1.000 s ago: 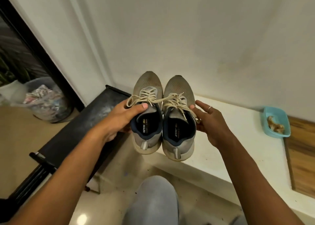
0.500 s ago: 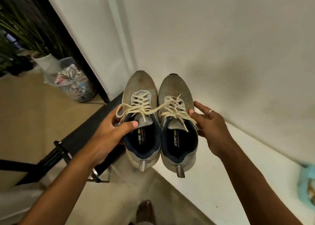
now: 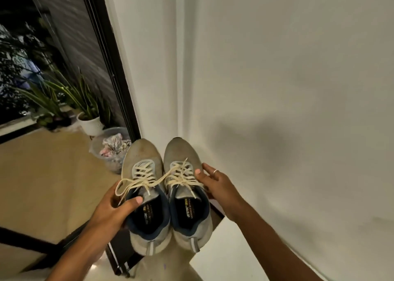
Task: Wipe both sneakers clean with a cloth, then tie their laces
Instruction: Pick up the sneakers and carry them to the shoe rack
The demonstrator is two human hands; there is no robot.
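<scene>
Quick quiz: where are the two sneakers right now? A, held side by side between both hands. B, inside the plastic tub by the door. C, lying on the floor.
A: the left hand grips the left sneaker and the right hand presses against the right sneaker, both up off the floor.

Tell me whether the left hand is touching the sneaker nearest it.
Touching. The head view shows the left hand holding the left sneaker: its thumb lies on the tongue, with no gap.
</scene>
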